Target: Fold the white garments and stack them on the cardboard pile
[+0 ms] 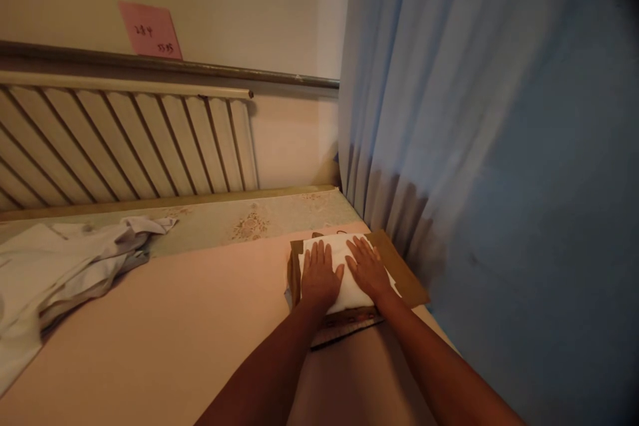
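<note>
A folded white cloth (342, 254) lies on a brown cardboard board (404, 276) at the right side of the pink bed surface (164, 333). My left hand (318, 274) rests flat on the cloth's left half, fingers stretched out. Beside it, my right hand (368, 267) lies flat on the cloth's right half, fingers also extended. Both palms press down on the cloth and hold nothing. A dark strip (344, 331), perhaps a ruler, pokes out under the board's near edge.
A heap of crumpled white garments (60, 266) lies at the left. A patterned mattress edge (249, 219) and slatted headboard (120, 146) stand behind. A blue curtain (489, 146) hangs close on the right. A pink note (150, 30) sticks on the wall.
</note>
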`<control>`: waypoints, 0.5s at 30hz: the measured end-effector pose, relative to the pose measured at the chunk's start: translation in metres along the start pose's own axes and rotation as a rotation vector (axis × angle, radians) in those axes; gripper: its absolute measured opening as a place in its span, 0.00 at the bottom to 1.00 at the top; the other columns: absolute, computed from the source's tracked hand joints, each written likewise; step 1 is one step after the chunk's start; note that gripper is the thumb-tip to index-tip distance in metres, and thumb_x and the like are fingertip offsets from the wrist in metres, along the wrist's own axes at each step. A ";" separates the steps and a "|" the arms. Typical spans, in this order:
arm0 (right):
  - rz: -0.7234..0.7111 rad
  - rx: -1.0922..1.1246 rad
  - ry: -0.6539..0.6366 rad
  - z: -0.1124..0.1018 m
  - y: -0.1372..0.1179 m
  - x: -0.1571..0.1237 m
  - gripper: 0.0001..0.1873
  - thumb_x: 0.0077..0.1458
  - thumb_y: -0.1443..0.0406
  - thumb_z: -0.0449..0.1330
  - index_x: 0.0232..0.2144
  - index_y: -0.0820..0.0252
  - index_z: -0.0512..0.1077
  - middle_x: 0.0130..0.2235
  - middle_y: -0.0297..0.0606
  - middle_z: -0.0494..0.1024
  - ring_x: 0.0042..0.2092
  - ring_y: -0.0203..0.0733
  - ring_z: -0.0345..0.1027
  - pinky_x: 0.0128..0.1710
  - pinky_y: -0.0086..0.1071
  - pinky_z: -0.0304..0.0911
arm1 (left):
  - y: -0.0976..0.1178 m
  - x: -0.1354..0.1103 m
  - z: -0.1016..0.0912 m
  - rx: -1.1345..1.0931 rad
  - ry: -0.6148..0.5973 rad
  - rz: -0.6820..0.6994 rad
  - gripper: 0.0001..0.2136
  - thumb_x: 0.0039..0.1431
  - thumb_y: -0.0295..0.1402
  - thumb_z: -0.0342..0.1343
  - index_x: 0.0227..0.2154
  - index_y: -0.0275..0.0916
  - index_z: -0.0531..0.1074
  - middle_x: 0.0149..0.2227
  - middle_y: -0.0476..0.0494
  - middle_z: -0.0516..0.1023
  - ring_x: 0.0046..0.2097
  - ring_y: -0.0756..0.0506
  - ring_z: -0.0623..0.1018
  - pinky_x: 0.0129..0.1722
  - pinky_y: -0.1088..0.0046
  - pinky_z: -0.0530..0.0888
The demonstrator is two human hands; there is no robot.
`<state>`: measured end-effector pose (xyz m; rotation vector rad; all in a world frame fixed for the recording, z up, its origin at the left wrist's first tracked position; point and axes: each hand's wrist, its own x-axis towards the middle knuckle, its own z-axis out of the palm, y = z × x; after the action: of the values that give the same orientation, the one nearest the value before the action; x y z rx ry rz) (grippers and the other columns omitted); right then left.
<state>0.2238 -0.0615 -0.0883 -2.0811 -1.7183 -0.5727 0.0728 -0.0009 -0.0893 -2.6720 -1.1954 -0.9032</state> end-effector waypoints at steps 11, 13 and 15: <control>0.012 0.016 0.048 0.007 0.006 -0.003 0.23 0.66 0.60 0.45 0.61 0.56 0.60 0.64 0.39 0.60 0.66 0.46 0.46 0.62 0.45 0.45 | 0.002 -0.001 -0.002 -0.060 0.012 -0.039 0.28 0.62 0.42 0.46 0.61 0.31 0.59 0.65 0.32 0.57 0.66 0.36 0.55 0.65 0.52 0.51; 0.016 0.021 0.044 0.007 0.006 -0.003 0.23 0.66 0.60 0.45 0.61 0.55 0.60 0.64 0.38 0.60 0.66 0.46 0.46 0.62 0.45 0.45 | 0.003 -0.001 -0.002 -0.064 0.017 -0.036 0.28 0.62 0.43 0.46 0.61 0.32 0.59 0.65 0.33 0.57 0.66 0.36 0.55 0.65 0.52 0.52; 0.023 0.021 0.041 0.007 0.006 -0.002 0.23 0.66 0.60 0.45 0.61 0.56 0.60 0.64 0.38 0.59 0.66 0.46 0.46 0.62 0.45 0.45 | 0.003 -0.002 -0.002 -0.066 0.024 -0.034 0.28 0.62 0.43 0.46 0.61 0.32 0.59 0.65 0.33 0.57 0.66 0.36 0.55 0.65 0.52 0.52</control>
<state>0.2295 -0.0609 -0.0954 -2.0577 -1.6679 -0.5836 0.0726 -0.0044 -0.0880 -2.6917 -1.2302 -0.9935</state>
